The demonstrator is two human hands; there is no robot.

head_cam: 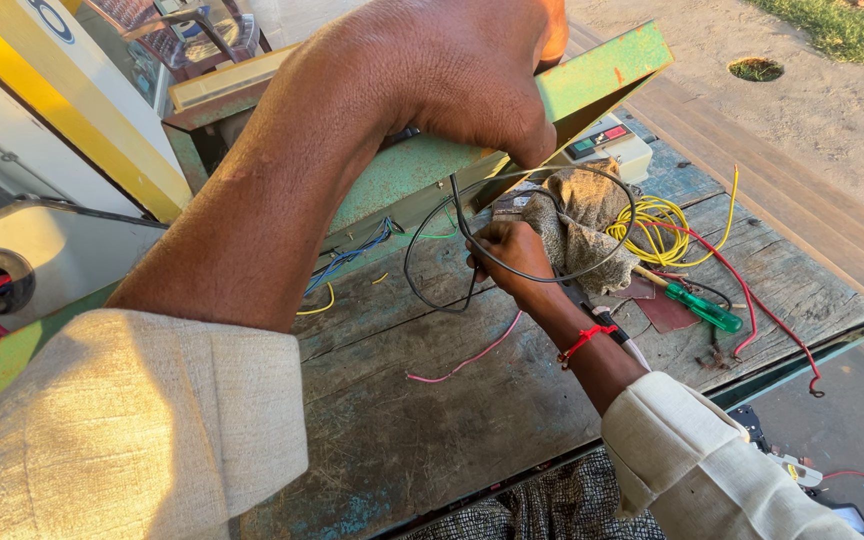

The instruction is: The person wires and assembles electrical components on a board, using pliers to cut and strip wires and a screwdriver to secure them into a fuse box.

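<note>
- My left hand [462,75] is high in the view and grips the edge of a green metal panel [592,85]. The fingers are curled tight around this edge. The paint on the panel is worn and has small rust spots.
- My right hand [510,255] is lower, over the wooden table [432,420]. Its fingers are closed around a thin black wire [592,268]. The wire makes a big round loop, which goes up behind the panel edge and comes back to this hand.
- On my right wrist there is a red thread [582,342], tied with a small knot. Both of my sleeves are of pale, rough woven cloth.
- Just behind the right hand lies a grey rag [582,225]. It is crumpled and looks soft and dirty.
- To the right of the rag is a bundle of yellow wire [657,228], coiled in many thin rings. A long red wire [752,300] crosses it and runs to the table edge.
- A screwdriver [697,305] with a clear green handle lies near the rag, flat on the boards.
- A thin pink wire [467,360] lies loose on the table, under my right forearm.
- The table is made of old grey planks with cracks and rests of blue paint.
- Under the panel I see blue and green wires [362,250] that hang out in a bunch.
- A small meter [607,140] with a pale plastic case stands behind the rag, partly hidden by the panel.
</note>
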